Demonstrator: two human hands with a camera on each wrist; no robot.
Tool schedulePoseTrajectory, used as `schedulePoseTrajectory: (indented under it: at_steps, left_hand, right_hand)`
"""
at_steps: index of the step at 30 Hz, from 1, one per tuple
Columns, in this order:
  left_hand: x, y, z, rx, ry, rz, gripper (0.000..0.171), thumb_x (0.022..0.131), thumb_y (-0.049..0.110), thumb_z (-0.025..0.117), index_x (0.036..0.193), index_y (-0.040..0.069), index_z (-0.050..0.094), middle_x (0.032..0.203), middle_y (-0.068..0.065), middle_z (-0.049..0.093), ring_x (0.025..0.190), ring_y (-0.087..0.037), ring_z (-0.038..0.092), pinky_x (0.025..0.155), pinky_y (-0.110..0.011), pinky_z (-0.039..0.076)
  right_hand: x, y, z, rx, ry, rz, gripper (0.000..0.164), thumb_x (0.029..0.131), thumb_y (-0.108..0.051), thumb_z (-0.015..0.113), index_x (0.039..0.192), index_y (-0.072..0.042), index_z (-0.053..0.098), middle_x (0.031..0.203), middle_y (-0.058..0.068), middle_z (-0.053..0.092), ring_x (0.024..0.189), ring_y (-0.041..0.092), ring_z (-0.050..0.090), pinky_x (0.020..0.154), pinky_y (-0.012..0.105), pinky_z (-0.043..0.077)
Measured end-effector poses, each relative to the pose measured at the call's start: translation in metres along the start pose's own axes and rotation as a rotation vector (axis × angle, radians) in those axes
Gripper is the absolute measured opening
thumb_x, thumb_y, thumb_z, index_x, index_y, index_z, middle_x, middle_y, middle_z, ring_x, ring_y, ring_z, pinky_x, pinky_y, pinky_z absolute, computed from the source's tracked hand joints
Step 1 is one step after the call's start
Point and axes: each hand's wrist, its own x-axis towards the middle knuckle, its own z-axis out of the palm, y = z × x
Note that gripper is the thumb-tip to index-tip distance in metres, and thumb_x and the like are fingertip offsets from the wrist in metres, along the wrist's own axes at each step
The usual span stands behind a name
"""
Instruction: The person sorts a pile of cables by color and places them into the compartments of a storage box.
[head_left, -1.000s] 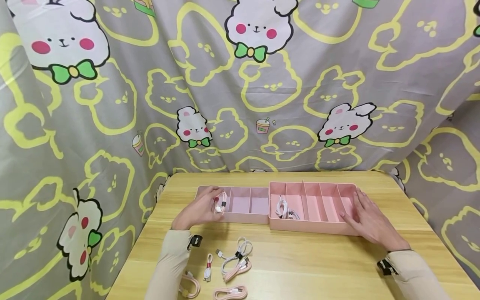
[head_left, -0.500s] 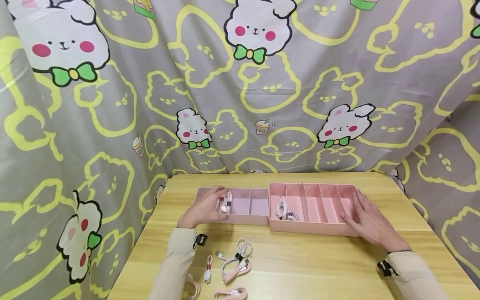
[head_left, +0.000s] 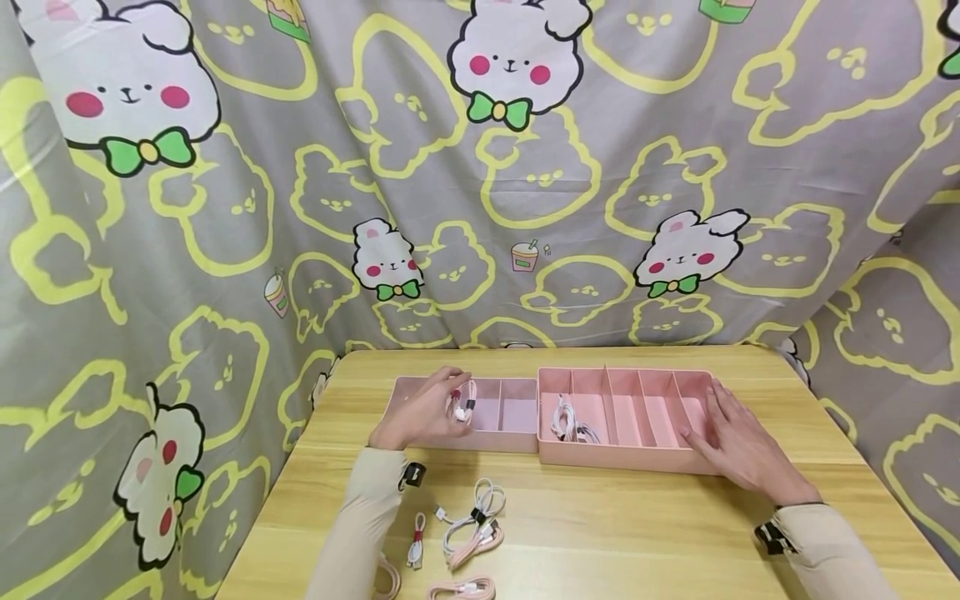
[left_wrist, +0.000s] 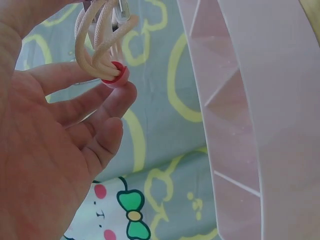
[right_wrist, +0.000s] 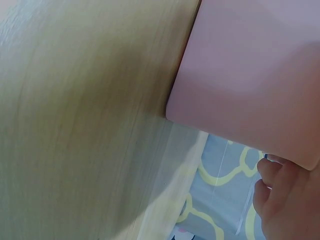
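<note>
My left hand (head_left: 423, 410) pinches a coiled pale pink charging cable (head_left: 467, 402) above the lilac divided box (head_left: 480, 440). In the left wrist view a red tie (left_wrist: 116, 75) binds this braided cable (left_wrist: 95, 52) near the fingertips, and the lilac box lies off to the right. My right hand (head_left: 750, 437) rests on the right end of the pink divided box (head_left: 630, 452). Its fingers lie along the end wall and its thumb reaches over the front corner. Coiled white cables (head_left: 564, 419) lie in the pink box's left part.
Several tied cables lie on the wooden table in front: a white cable with a black tie (head_left: 486, 500), a small white cable with a red tie (head_left: 417, 542), and a pink coil (head_left: 461, 588). A patterned curtain (head_left: 555, 192) surrounds the table's back and sides.
My left hand has moved right along the lilac box, carrying the pale pink cable from its left part toward the middle. The right hand and both boxes keep their places.
</note>
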Motion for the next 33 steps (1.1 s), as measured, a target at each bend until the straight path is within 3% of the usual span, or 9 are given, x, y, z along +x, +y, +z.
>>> schedulePoseTrajectory:
  at_steps: [5, 8, 12, 15, 18, 21, 28, 33]
  left_hand:
    - [0.005, 0.002, 0.002, 0.004, -0.006, 0.015, 0.084, 0.078, 0.029, 0.086, 0.15, 0.004, 0.051, 0.149, -0.012, 0.051, 0.13, -0.026, 0.059, 0.108, -0.043, 0.053]
    - [0.007, 0.003, 0.003, 0.008, -0.016, 0.012, 0.085, 0.078, 0.031, 0.085, 0.151, 0.004, 0.05, 0.15, -0.011, 0.05, 0.132, -0.026, 0.057, 0.109, -0.042, 0.052]
    - [0.012, 0.004, 0.004, 0.01, -0.026, 0.009, 0.085, 0.079, 0.03, 0.085, 0.151, 0.003, 0.05, 0.151, -0.013, 0.05, 0.136, -0.028, 0.055, 0.113, -0.043, 0.05]
    - [0.015, 0.006, 0.005, 0.006, -0.035, 0.002, 0.085, 0.079, 0.028, 0.086, 0.152, 0.003, 0.049, 0.152, -0.014, 0.049, 0.138, -0.03, 0.052, 0.115, -0.044, 0.048]
    - [0.017, 0.008, 0.006, 0.006, -0.048, -0.006, 0.086, 0.079, 0.027, 0.086, 0.153, 0.003, 0.048, 0.154, -0.013, 0.047, 0.14, -0.031, 0.05, 0.116, -0.045, 0.047]
    - [0.02, 0.009, 0.007, 0.001, -0.05, 0.0, 0.087, 0.079, 0.027, 0.086, 0.153, 0.003, 0.047, 0.155, -0.013, 0.047, 0.14, -0.03, 0.05, 0.114, -0.045, 0.048]
    - [0.025, 0.011, 0.007, 0.003, -0.053, 0.037, 0.088, 0.079, 0.028, 0.086, 0.153, 0.002, 0.047, 0.152, -0.013, 0.048, 0.132, -0.029, 0.053, 0.106, -0.041, 0.054]
    - [0.029, 0.015, 0.008, 0.001, -0.055, 0.043, 0.087, 0.079, 0.027, 0.086, 0.153, 0.003, 0.048, 0.15, -0.012, 0.049, 0.129, -0.026, 0.054, 0.105, -0.04, 0.054]
  right_hand:
    - [-0.001, 0.001, -0.001, -0.009, 0.024, -0.013, 0.092, 0.103, -0.047, 0.054, 0.156, 0.019, 0.018, 0.165, 0.039, 0.015, 0.154, 0.055, 0.018, 0.132, 0.053, 0.004]
    - [-0.001, 0.002, 0.0, -0.008, 0.038, -0.021, 0.091, 0.103, -0.046, 0.055, 0.155, 0.019, 0.019, 0.165, 0.039, 0.016, 0.154, 0.054, 0.018, 0.132, 0.053, 0.006]
    - [-0.002, 0.003, 0.0, -0.006, 0.04, -0.024, 0.091, 0.103, -0.046, 0.054, 0.155, 0.019, 0.017, 0.165, 0.039, 0.015, 0.155, 0.053, 0.016, 0.131, 0.034, -0.013]
    - [-0.002, 0.004, 0.001, -0.011, 0.043, -0.029, 0.092, 0.103, -0.046, 0.054, 0.155, 0.019, 0.017, 0.165, 0.039, 0.014, 0.155, 0.054, 0.015, 0.127, 0.025, -0.019]
    - [-0.002, 0.004, 0.001, -0.011, 0.04, -0.032, 0.092, 0.103, -0.046, 0.054, 0.156, 0.019, 0.017, 0.166, 0.039, 0.013, 0.155, 0.054, 0.015, 0.129, 0.03, -0.016]
    - [-0.001, 0.005, 0.0, -0.012, 0.04, -0.029, 0.092, 0.103, -0.046, 0.054, 0.156, 0.019, 0.017, 0.166, 0.038, 0.013, 0.155, 0.054, 0.016, 0.133, 0.042, -0.006]
    - [0.002, 0.003, 0.001, -0.005, 0.044, -0.019, 0.092, 0.102, -0.047, 0.056, 0.155, 0.019, 0.02, 0.166, 0.038, 0.015, 0.153, 0.056, 0.02, 0.133, 0.046, -0.004]
    - [0.002, 0.002, 0.003, -0.006, 0.062, -0.024, 0.092, 0.101, -0.047, 0.058, 0.154, 0.02, 0.023, 0.165, 0.038, 0.018, 0.15, 0.057, 0.024, 0.131, 0.055, 0.01]
